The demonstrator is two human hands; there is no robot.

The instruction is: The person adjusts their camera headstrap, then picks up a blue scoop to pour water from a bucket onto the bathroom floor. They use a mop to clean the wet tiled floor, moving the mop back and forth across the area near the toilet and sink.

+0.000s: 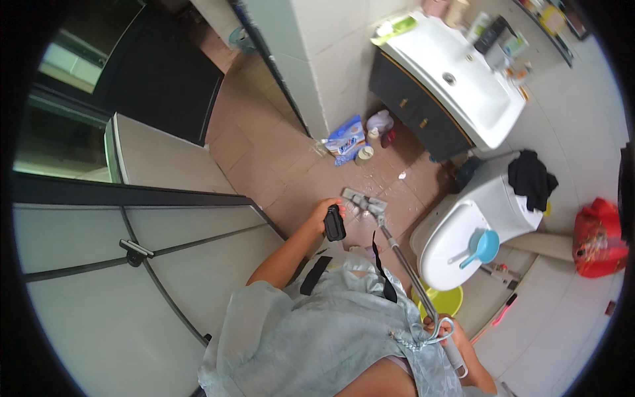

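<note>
My left hand [322, 213] is closed around a small black object [335, 225], roughly rectangular with a raised rim; its kind is unclear. My right hand [439, 325], at the lower right, grips the upper part of a grey mop [401, 250]. A pale cord loops by that hand. The mop's pole slants away to the far left, and its flat head [364, 200] lies on the wet-looking tiled floor [264, 159], just beyond my left hand. Behind the pole, close to my right hand, stands a yellow-green basin [444, 302], partly hidden.
A white toilet [444, 248] at the right bears a light-blue scoop [485, 247] and a black cloth [530, 178]. The washbasin cabinet [418, 106] stands far right. A blue-white bag [346, 140] and bottles sit on the floor. At left is a framed panel door [165, 274].
</note>
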